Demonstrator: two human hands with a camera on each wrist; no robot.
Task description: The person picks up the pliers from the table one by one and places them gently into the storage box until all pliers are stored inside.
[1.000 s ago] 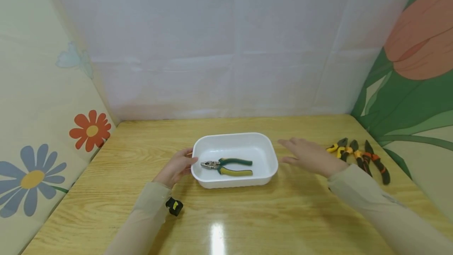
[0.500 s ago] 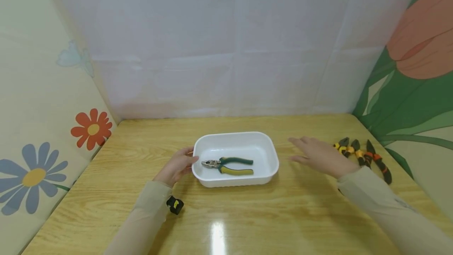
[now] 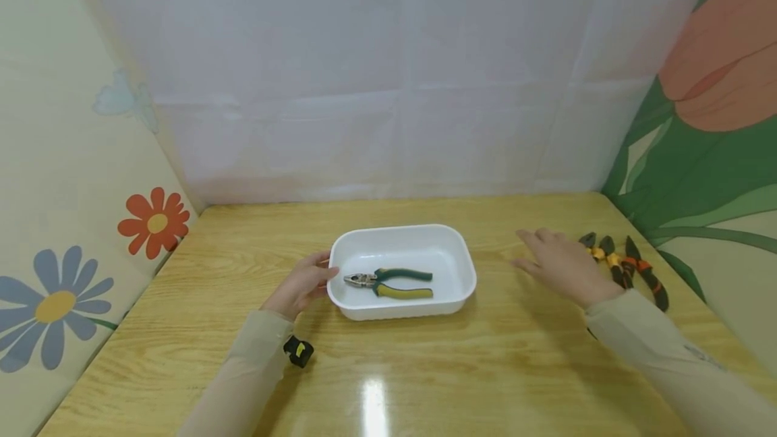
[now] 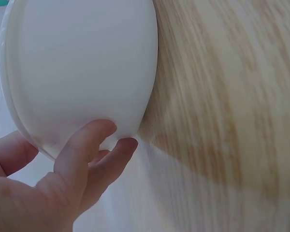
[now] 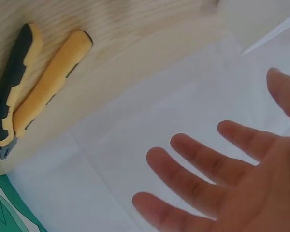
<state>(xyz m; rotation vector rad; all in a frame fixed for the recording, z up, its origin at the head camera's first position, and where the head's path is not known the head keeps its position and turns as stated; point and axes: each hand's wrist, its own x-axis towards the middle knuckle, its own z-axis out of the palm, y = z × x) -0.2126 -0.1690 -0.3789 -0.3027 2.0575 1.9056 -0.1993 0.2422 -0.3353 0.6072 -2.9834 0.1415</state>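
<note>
A white plastic tray (image 3: 449,251) sits mid-table. Lying flat in it is a pair of combination pliers (image 3: 381,279) with one green and one yellow handle, metal nose to the left. My left hand (image 3: 300,286) grips the tray's left end. In the left wrist view its thumb (image 4: 12,153) is at the rim, and the fingers (image 4: 94,140) press the outer wall. Off to the tray's right, my right hand (image 3: 563,265) is raised with nothing in it. Its fingers are spread in the right wrist view, palm (image 5: 261,193) showing.
Several other pliers lie at the table's right side, among them red-and-black ones (image 3: 652,283) and yellow-and-black ones (image 5: 50,84), partly behind the right hand. A small black and yellow object (image 3: 298,351) is beside the left cuff. A white sheet (image 3: 388,120) closes off the back.
My right hand has moved right, away from the tray and toward the pliers at the side. The left hand, the tray and the combination pliers have kept their places.
</note>
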